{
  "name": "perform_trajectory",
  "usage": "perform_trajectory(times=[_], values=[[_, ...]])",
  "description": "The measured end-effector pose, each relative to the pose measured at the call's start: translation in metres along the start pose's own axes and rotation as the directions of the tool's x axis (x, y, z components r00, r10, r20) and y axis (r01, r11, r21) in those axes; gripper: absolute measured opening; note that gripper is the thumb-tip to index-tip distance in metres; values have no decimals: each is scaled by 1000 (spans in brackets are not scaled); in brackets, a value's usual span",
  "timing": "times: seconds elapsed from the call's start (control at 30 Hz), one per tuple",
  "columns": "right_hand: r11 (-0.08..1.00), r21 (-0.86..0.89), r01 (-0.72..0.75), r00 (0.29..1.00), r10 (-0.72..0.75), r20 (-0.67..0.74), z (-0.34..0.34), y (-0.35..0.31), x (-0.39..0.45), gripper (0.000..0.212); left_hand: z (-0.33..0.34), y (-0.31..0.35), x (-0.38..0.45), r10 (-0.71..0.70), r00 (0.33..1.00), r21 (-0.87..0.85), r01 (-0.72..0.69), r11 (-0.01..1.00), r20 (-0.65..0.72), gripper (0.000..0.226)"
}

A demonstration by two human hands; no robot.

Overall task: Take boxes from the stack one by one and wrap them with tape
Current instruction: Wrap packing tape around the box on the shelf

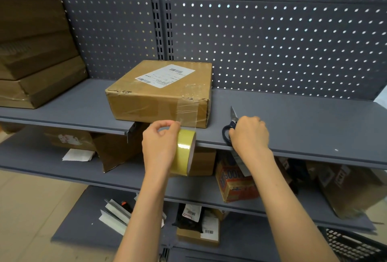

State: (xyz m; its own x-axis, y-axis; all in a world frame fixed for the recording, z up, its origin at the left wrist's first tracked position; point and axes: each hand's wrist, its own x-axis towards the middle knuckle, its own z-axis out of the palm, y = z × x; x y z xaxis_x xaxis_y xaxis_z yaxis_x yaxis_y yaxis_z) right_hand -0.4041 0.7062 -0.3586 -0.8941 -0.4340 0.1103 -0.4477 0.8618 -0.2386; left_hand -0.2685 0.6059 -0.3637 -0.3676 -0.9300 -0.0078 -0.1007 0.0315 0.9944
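Grey metal shelving fills the view, backed by a perforated panel (272, 31) whose small holes let through dots of light, with slotted uprights running down its middle. The top shelf (303, 119) is a flat grey board; near its front edge sits a cardboard box (159, 94) bearing a white shipping label, clear tape running over its right front corner. At the far left of the same shelf rises a stack of boxes (35, 52), well apart from the single box. The left hand (160, 142) grips a roll of tape (184, 152) just below the shelf edge, thumb and fingers pinching where a clear strip stretches up to the box's front face. The right hand (249, 134) rests on the shelf to the right of the box, its fingers curled round the dark handles of a pair of scissors (231, 123) whose blades point toward the back panel. The lower shelves hold more cartons, an orange printed box (236, 184), loose papers and small parcels; pale floor tiles show at the lower left.
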Motion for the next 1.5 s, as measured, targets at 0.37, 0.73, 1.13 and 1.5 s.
perform_trajectory(times=[0.37, 0.73, 1.13, 1.5], values=[[723, 646, 243, 970, -192, -150, -26, 18, -12, 19, 1, -2, 0, 2, 1000, -21, -2, 1000, -7, 13], [685, 638, 351, 917, -388, -87, -14, 19, -19, 47, 0, -2, 3, 6, 1000, -41, -7, 999, -22, 7], [739, 593, 318, 913, -408, 19, -22, 48, -35, 59, -1, 1, 0, 31, 999, -64, -33, 997, -25, 4], [788, 566, 241, 887, -416, 202, -23, 49, -35, 59, -1, 2, -3, 48, 999, -86, -49, 995, -15, 6]])
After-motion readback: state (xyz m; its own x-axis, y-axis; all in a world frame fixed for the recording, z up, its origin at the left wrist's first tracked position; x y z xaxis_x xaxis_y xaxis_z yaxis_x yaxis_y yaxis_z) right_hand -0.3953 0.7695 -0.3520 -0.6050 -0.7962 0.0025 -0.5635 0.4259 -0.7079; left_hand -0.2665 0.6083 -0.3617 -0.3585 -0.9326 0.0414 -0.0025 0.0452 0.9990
